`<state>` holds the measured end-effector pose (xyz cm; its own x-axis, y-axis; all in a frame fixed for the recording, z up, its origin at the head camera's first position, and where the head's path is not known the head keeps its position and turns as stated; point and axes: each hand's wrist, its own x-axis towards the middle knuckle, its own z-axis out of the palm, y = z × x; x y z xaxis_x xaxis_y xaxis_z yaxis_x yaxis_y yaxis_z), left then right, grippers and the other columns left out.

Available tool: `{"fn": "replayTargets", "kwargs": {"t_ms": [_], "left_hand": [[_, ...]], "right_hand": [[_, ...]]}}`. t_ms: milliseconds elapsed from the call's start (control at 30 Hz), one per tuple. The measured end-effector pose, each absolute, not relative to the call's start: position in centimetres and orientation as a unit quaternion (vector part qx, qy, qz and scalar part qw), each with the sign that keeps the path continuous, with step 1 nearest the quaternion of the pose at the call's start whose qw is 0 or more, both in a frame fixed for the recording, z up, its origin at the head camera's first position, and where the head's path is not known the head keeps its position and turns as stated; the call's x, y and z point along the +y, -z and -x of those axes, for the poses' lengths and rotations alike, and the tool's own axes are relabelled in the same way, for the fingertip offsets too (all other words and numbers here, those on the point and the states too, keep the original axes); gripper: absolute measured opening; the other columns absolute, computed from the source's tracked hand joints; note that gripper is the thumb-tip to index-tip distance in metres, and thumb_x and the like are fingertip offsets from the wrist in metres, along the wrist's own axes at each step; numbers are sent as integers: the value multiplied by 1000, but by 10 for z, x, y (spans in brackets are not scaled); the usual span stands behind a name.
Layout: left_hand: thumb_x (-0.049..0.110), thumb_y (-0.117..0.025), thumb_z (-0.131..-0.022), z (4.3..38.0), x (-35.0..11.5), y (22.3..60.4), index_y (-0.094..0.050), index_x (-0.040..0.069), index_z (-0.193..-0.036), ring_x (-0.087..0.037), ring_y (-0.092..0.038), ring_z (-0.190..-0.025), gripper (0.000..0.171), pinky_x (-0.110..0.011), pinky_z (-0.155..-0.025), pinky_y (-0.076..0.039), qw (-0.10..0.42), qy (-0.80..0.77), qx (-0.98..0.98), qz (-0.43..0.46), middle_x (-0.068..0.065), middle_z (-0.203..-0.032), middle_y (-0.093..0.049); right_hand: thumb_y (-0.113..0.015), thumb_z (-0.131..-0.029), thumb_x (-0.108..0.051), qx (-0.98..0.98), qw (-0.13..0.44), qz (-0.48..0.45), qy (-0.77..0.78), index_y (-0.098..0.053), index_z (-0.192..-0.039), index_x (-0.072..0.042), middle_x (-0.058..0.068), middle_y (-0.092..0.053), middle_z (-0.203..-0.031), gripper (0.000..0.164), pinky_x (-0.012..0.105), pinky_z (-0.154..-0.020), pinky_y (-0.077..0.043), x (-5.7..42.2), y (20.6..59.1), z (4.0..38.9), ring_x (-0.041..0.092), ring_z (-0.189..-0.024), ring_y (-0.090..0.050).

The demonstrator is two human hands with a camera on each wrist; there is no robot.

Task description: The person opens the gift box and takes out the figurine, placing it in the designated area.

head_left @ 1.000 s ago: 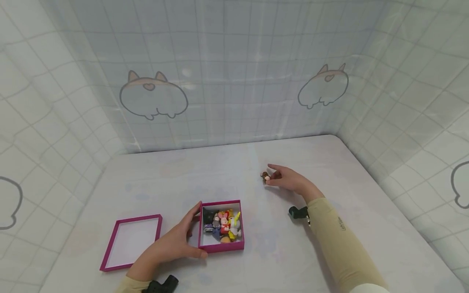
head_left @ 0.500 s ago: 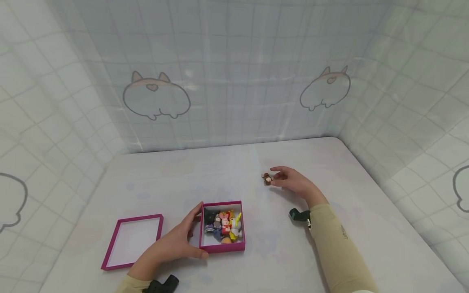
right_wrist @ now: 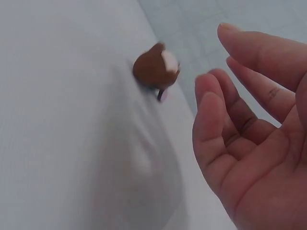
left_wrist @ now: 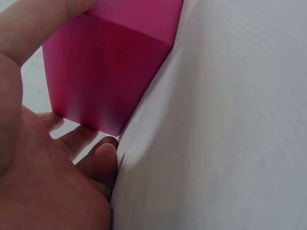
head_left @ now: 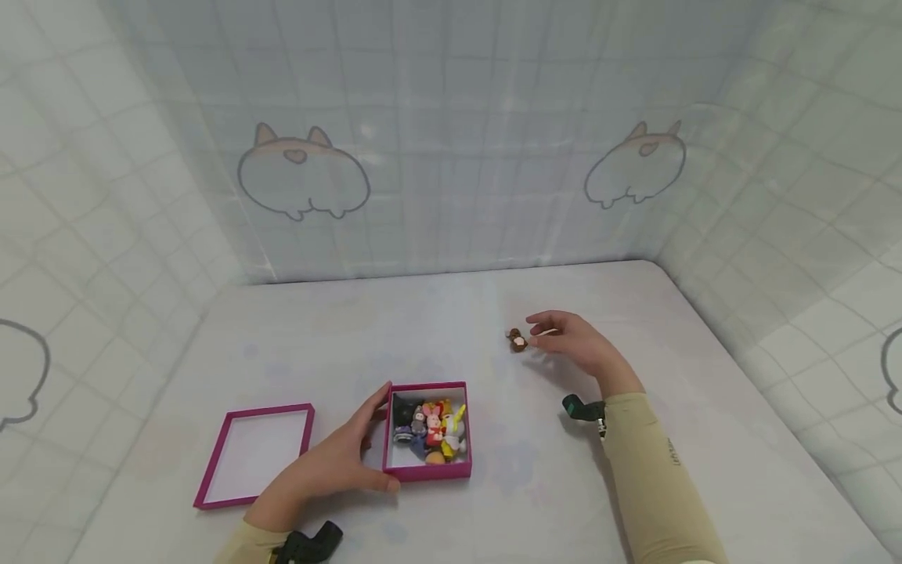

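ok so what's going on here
A person is handling small toy figures with both hands. The left hand holds the side of an open pink box with several colourful figures inside. The right hand is beside a small brown figure on the table, its fingers apart from it in the wrist view. A pink-rimmed piece, perhaps the lid, lies left of the box.
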<state>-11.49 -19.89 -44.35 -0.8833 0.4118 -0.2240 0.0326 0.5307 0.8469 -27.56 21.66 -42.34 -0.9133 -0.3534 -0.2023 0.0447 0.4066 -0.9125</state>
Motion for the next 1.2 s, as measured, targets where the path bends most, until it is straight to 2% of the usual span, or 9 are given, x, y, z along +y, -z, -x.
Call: {"fn": "replayTargets", "kwargs": {"t_ms": [133, 333, 467, 533, 733, 1000, 1200], "left_hand": [[46, -92, -61, 114, -198, 443, -4, 42, -156, -27, -28, -143, 129, -49, -106, -41, 199, -459, 856, -127, -1, -159, -23], [47, -92, -61, 113, -195, 438, -3, 40, -157, -28, -28, -143, 131, -50, -106, -40, 191, -455, 859, -133, -2, -160, -23], [48, -92, -61, 116, -191, 433, -2, 39, -157, -26, -26, -144, 131, -50, -107, -39, 190, -452, 860, -142, 0, -160, -22], [49, -91, -61, 116, -190, 431, -2, 41, -157, -25, -25, -144, 131, -49, -107, -39, 192, -449, 861, -143, 2, -160, -21], [51, -91, -60, 116, -185, 431, -3, 45, -155, -23, -26, -144, 130, -49, -107, -40, 197, -448, 861, -138, 3, -159, -23], [52, -91, -59, 113, -180, 431, -3, 45, -155, -22, -28, -143, 131, -48, -108, -39, 199, -446, 861, -139, 3, -158, -24], [52, -91, -59, 112, -178, 431, -4, 44, -156, -23, -27, -144, 131, -49, -107, -39, 200, -450, 859, -140, 4, -159, -23]], "right_hand": [[-72, -92, -19, 811, 185, 118, 542, -58, -135, -7, 12, -59, -128, 47, 45, -99, -47, 209, 413, 272, 26, -111, -60], [-79, -86, -32, 801, 179, 159, 549, -65, -127, -18, 14, -63, -125, 46, 46, -103, -44, 197, 389, 261, 30, -112, -62], [-81, -83, -35, 793, 179, 178, 555, -65, -125, -21, 8, -64, -121, 47, 43, -100, -47, 188, 371, 250, 32, -114, -61], [-81, -84, -33, 791, 181, 188, 554, -66, -125, -21, 6, -64, -120, 46, 41, -98, -49, 183, 365, 244, 30, -113, -60], [-74, -91, -14, 790, 196, 214, 540, -64, -127, -11, 8, -65, -118, 38, 39, -94, -52, 161, 338, 215, 30, -111, -61], [-73, -90, -10, 790, 224, 248, 515, -66, -124, -14, 4, -67, -113, 35, 38, -87, -55, 143, 356, 210, 23, -103, -64], [-75, -89, -9, 769, 242, 285, 519, -67, -122, -14, 9, -66, -112, 34, 38, -85, -56, 129, 363, 203, 24, -98, -64]]}}
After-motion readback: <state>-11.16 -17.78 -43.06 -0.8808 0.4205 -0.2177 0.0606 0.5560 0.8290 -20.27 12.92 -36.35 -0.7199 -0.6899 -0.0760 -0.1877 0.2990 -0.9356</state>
